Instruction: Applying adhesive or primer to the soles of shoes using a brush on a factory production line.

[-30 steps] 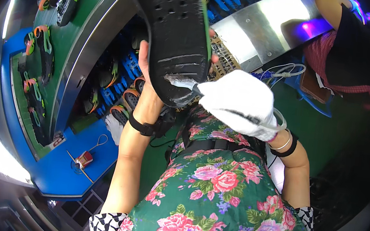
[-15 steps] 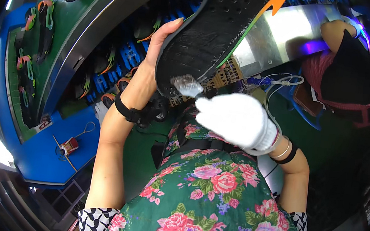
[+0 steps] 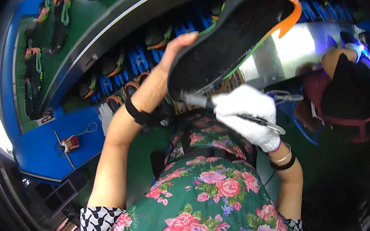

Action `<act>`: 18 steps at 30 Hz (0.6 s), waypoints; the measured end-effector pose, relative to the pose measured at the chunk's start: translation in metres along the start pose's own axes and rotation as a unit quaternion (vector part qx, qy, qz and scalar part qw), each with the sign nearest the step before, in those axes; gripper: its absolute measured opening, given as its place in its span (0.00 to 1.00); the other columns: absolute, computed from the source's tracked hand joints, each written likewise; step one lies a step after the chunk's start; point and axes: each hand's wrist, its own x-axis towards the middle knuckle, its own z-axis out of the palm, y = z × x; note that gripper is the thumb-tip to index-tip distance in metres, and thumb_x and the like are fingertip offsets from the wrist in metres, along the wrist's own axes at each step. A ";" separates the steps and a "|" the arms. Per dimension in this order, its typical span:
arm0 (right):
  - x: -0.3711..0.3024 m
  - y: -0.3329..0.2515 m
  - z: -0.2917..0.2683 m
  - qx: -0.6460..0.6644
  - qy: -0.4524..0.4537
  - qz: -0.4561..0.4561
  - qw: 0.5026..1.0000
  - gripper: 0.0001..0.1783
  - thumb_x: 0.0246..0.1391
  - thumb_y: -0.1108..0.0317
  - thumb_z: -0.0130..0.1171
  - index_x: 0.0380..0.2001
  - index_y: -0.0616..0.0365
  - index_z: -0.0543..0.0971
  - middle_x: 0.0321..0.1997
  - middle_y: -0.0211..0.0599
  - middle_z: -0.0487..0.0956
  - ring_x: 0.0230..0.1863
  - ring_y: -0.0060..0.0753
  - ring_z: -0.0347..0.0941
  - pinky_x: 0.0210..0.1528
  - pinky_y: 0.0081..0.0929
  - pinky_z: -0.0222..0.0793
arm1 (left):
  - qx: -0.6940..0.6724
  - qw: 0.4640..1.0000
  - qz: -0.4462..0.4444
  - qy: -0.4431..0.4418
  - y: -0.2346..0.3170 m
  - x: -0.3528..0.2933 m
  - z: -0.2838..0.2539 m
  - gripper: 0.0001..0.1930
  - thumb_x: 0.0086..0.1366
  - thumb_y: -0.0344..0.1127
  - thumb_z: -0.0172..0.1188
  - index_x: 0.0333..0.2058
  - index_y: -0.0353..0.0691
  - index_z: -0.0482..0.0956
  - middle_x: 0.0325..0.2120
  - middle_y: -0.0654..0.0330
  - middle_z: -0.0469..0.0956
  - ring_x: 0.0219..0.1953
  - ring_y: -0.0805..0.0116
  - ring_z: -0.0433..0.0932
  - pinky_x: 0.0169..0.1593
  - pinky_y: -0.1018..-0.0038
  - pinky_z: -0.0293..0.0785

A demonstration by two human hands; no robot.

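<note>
A large black shoe sole (image 3: 227, 47) with an orange heel piece and a green edge hangs tilted at the upper middle. My bare left hand (image 3: 174, 52) grips it from its left side, with the thumb at the rim and the other fingers hidden behind. In a white knit glove, my right hand (image 3: 246, 115) is closed around the dark handle of a small brush (image 3: 198, 100). The pale, blurred bristles lie at the sole's rounded lower end, against its inner face or just beside it.
To the left curves a metal-edged green conveyor (image 3: 86, 17) carrying several soles. Blue racks (image 3: 139, 60) with more shoe parts stand behind my left arm. A blue table (image 3: 44, 145) holds a small red container (image 3: 71, 143) with a stick across it. A co-worker (image 3: 350, 88) sits at the right.
The sole has shifted right and slightly down and turned a little, showing more of its orange heel. My right hand has rolled, so the brush handle now shows; the brush has moved slightly right and down.
</note>
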 end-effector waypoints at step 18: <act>-0.004 -0.013 -0.014 0.005 0.052 -0.059 0.997 0.10 0.44 0.77 0.74 0.33 0.57 0.88 0.35 0.41 0.87 0.37 0.38 0.84 0.41 0.32 0.78 | -0.069 0.991 0.056 -0.100 -0.040 -0.021 0.006 0.55 0.62 0.78 0.48 0.70 0.34 0.57 0.61 0.31 0.68 0.57 0.30 0.75 0.58 0.42 0.77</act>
